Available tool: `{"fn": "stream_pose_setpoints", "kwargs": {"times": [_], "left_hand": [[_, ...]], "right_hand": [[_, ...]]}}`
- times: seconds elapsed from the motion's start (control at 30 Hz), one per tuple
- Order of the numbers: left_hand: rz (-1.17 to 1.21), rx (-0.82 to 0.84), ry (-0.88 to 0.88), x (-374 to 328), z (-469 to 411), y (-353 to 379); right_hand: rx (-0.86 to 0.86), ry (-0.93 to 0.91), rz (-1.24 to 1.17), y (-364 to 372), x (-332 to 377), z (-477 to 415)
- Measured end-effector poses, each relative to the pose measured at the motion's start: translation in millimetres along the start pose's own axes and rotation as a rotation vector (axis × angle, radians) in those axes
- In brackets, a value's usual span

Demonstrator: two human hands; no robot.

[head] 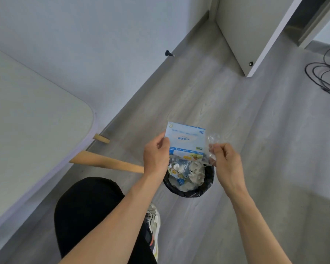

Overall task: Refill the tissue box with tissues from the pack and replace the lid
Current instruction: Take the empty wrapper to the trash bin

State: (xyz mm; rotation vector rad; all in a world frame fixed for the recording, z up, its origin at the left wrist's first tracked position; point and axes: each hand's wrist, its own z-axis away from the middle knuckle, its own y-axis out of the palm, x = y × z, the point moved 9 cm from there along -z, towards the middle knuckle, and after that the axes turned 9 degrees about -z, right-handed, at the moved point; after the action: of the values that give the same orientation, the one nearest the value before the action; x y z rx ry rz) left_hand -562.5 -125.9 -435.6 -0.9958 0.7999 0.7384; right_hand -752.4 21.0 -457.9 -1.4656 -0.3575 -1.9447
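I am looking down at the floor. My left hand pinches the left edge of a flat, empty blue-and-white tissue pack wrapper. My right hand pinches its clear, crinkled plastic end on the right. The wrapper hangs stretched between both hands, directly above a small round bin lined with a black bag. Crumpled paper and scraps fill the bin. The tissue box and its lid are not in view.
A pale table top with wooden legs stands at the left. My dark-trousered leg and shoe are beside the bin. A door stands open at the back, black cables lie at the right.
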Motion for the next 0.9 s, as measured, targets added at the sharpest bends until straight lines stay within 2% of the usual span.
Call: {"fn": "stream_pose_setpoints", "kwargs": {"times": [0.23, 0.5, 0.9], "left_hand": [[-0.147, 0.083, -0.127, 49.6, -7.4, 17.5], [-0.312, 0.165, -0.253, 106.6, -21.4, 41.0], [-0.285, 0.326, -0.433, 153.5, -30.0, 67.0]], "right_hand": [[0.008, 0.118, 0.092, 10.8, -62.9, 8.5], [0.037, 0.172, 0.156, 15.0, -115.0, 8.8], [-0.003, 0.237, 0.249, 17.6, -170.5, -0.3]]}}
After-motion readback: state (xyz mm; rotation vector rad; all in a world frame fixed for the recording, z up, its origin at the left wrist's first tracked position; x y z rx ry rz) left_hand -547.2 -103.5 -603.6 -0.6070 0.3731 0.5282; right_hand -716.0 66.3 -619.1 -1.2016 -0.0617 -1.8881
